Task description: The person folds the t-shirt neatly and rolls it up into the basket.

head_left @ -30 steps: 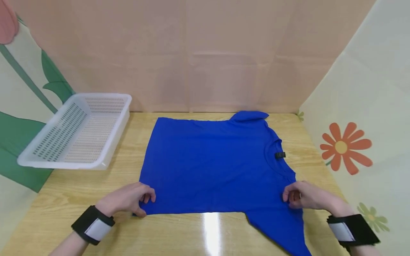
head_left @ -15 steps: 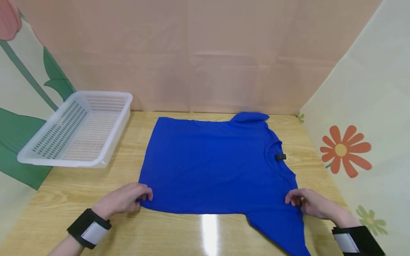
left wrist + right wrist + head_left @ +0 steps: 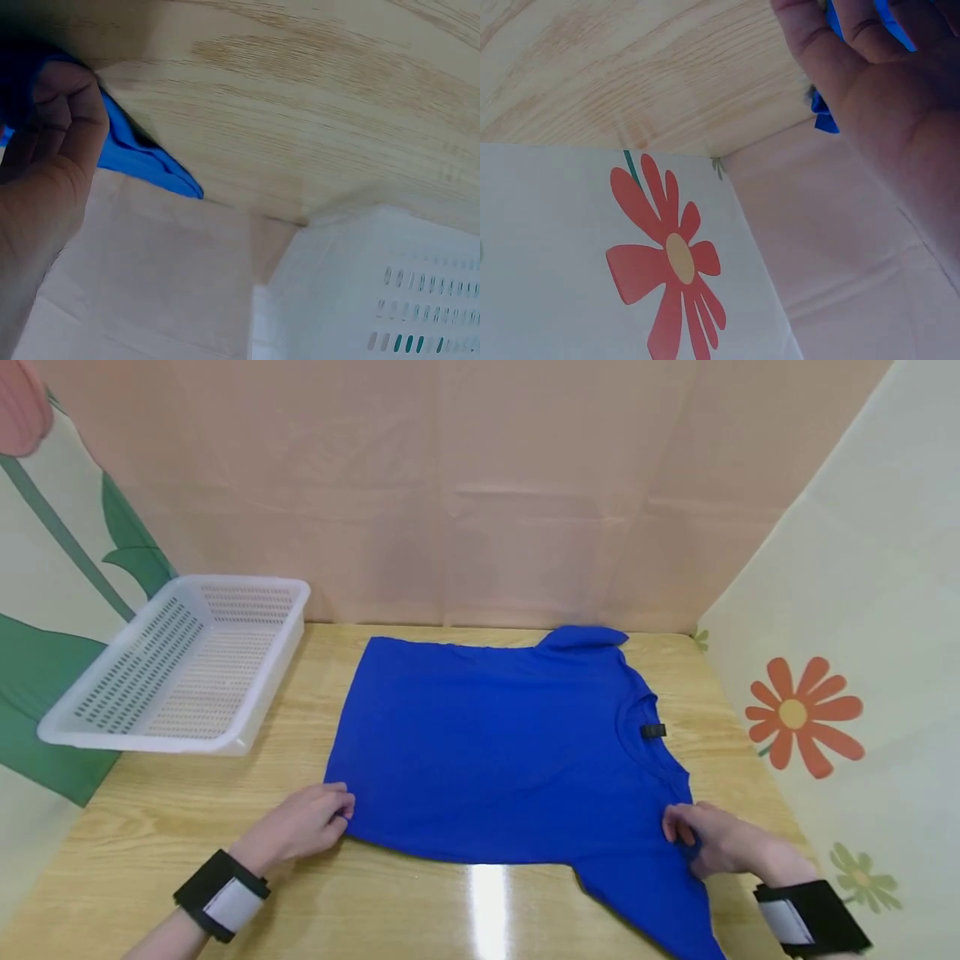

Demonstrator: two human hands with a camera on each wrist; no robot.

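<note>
Left hand [image 3: 303, 822]: fingers curled, gripping the hem corner of the blue shirt [image 3: 487, 752]. Right hand [image 3: 723, 841]: fingers bent, touching the shirt near the neckline — whether they pinch cloth cannot be told. The shirt lies on the surface [image 3: 405, 906], spread between and beyond both sets of fingers. Black tag [image 3: 653, 731]: beyond the right fingers. White basket [image 3: 217, 677]: beyond the left fingers, to their left.

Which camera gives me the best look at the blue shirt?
The head view: the blue shirt lies spread there, nearly all in frame, though the near sleeve runs off the bottom edge. The left wrist view shows only a part by the left hand; the right wrist view, just patches by the right hand.
</note>
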